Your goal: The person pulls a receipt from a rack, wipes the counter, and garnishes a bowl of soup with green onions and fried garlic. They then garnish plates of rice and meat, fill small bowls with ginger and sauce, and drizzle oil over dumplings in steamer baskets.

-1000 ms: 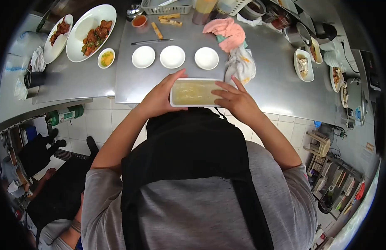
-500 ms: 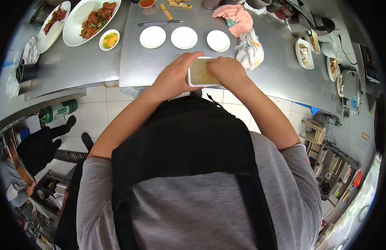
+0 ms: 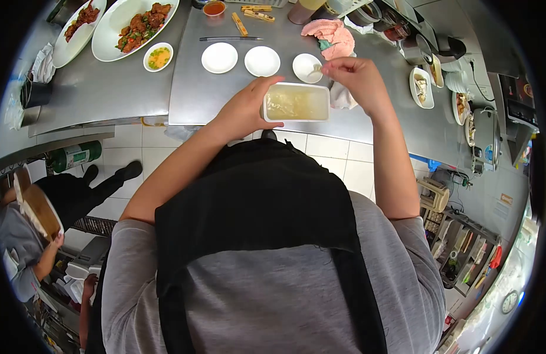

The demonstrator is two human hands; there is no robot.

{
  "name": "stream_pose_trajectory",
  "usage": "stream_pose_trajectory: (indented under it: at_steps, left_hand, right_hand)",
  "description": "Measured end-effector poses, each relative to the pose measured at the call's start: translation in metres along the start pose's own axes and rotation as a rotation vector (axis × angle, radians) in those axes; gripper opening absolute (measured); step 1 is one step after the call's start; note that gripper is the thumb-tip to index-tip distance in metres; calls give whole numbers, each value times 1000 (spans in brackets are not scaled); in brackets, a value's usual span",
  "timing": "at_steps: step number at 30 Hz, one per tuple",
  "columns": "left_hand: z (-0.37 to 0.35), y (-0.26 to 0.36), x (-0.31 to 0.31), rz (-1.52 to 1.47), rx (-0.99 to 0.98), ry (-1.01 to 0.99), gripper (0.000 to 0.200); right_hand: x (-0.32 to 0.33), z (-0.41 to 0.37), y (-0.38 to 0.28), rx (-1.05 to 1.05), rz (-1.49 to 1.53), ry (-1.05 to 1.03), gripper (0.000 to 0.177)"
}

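My left hand [image 3: 246,109] is wrapped around the left end of a white rectangular tub [image 3: 296,118], held level near the table's front edge. Pale, cloudy yellowish liquid [image 3: 296,103] lies inside the tub. Above and to the right of it, my right hand [image 3: 356,79] is pinched shut on a small pale, whitish piece [image 3: 315,69] over the right-hand small white dish [image 3: 302,61]. Two more small white dishes, a middle one [image 3: 262,61] and a left one [image 3: 219,58], sit in a row beside it.
A black pen-like stick [image 3: 231,39] and wooden clothespins [image 3: 240,24] lie behind the dishes. A pink cloth [image 3: 329,35] and white cloth [image 3: 342,97] are at right. Left are a plate of browned meat [image 3: 110,44] and a small yellow bowl [image 3: 158,57]. A co-worker [image 3: 28,236] carries a tray [image 3: 41,209].
My right hand has come out of the tub and moved up and right to the right-hand dish, with a pale piece in its fingertips. The left hand still holds the tub.
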State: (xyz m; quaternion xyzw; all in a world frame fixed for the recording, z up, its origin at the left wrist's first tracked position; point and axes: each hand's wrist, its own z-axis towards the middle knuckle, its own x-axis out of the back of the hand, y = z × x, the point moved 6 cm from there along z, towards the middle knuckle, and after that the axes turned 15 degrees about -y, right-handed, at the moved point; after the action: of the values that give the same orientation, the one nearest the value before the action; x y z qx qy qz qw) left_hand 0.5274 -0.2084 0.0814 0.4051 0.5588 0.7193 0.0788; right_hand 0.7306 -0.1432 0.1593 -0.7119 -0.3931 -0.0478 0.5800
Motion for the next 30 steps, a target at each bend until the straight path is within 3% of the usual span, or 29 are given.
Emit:
stream_pose_trajectory:
  at_steps: [2, 4, 5, 9, 11, 15, 20, 24, 28, 30]
  left_hand:
    - [-3, -1, 1, 8, -5, 14, 87]
    - [-6, 1, 0, 17, -31, 25, 87]
    - [-6, 0, 0, 18, -28, 26, 87]
    - [-8, -1, -1, 18, -17, 35, 87]
    - [-8, -1, -2, 8, -13, 37, 87]
    - [-8, -1, -2, 11, 4, 51, 87]
    - [-6, -2, -4, 18, 21, 52, 87]
    - [-4, -2, -3, 30, 20, 66, 87]
    - [-5, -2, -2, 31, 27, 57, 87]
    - [-3, -1, -3, 39, 23, 53, 87]
  right_hand:
    - [0, 21, 17, -14, -24, 24, 18]
    - [-5, 42, 40, -88, -313, 70, 20]
    - [-13, 59, 73, -85, -348, -7, 20]
    - [-23, 64, 75, -146, -522, -47, 21]
    - [-18, 59, 70, -147, -631, 33, 27]
    - [-2, 38, 46, -157, -520, -24, 28]
    - [16, 14, 31, 49, -202, 94, 26]
    - [13, 7, 11, 54, -252, 176, 23]
    - [-35, 4, 3, -22, -680, -155, 12]
    - [-65, 7, 17, -77, -1028, -207, 14]
